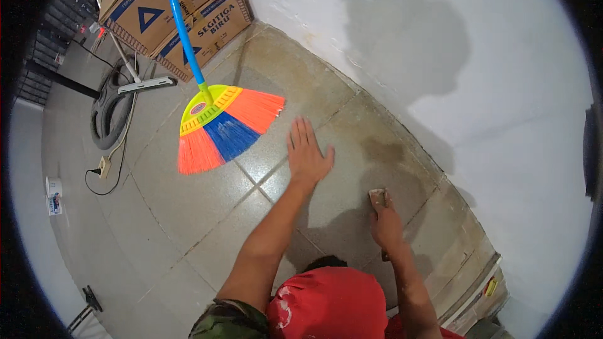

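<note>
the left hand (pixel 308 156), thumb spread, is palm-down on or just above the floor (pixel 151 232), perhaps for balance. the right hand (pixel 387 229) curls around a pale-tipped tool (pixel 377 196) near the floor's right edge, likely for firm control. a broom (pixel 217 127) fans out beside the left hand.

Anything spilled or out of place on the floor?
Yes: a dark brown patch near the wall, ahead of the right hand, darker than the surrounding tiles; stain or spill, can't tell. Also, a black cable lies in a loose, untidy loop by the pale socket block.
</note>
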{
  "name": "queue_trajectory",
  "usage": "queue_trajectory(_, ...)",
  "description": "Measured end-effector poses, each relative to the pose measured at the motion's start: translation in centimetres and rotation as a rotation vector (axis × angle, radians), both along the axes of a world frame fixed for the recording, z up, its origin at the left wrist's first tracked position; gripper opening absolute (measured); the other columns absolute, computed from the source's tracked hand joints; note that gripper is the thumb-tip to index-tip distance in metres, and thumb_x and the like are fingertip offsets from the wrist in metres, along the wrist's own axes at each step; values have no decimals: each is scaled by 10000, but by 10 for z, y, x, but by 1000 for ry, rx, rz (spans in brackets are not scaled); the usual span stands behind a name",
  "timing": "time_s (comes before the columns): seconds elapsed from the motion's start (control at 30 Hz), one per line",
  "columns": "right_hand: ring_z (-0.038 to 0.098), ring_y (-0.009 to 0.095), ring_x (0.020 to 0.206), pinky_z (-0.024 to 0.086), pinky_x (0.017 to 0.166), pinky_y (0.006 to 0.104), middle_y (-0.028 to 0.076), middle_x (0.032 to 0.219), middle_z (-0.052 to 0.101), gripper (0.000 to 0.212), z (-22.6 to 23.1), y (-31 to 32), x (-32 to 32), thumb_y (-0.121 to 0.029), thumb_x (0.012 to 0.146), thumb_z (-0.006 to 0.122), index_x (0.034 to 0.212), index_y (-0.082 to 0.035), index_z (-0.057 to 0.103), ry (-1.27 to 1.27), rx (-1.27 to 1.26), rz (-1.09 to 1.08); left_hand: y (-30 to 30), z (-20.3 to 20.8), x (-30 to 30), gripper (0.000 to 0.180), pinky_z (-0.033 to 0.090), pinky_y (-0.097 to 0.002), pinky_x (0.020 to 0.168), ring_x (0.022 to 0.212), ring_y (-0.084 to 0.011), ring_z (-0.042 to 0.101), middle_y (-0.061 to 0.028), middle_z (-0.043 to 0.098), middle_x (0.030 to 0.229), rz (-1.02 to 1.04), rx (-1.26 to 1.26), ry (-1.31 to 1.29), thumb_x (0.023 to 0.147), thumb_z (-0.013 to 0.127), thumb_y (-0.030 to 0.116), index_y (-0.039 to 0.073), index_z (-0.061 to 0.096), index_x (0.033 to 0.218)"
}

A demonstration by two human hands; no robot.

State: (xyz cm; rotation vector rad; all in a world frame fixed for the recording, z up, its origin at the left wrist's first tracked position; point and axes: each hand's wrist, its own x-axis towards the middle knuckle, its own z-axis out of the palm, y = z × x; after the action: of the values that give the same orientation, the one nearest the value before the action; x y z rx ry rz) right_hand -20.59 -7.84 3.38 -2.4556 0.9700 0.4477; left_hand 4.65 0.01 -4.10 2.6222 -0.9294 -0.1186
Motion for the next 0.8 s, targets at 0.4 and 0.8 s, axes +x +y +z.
queue_trajectory(0.4, 428, 466, 1359, 433, 1072, 507, 275, 1523, 370, 534, -3, 10, -106, -124, 945, 589, 1467, -150, 483, -102, 28, -278, -39, -16, -104, 808, 134, -460, 1236, 1513, -374, 153, -233, 206, 1613, -982, -96, 135, 915, 584, 405, -23, 273, 1526)
queue_trajectory(0.8, 514, 467, 1267, 461, 1035, 488, 320, 1431, 440, 462, -1, 17, -69, -129, 961, 579, 1421, -148, 537, -114, 56, -207, 75, -11, 20, 674, 237, -514, 1197, 1447, -471, 265, -293, 316, 1540, -938, -83, 148, 844, 617, 227, 45, 428, 1466)
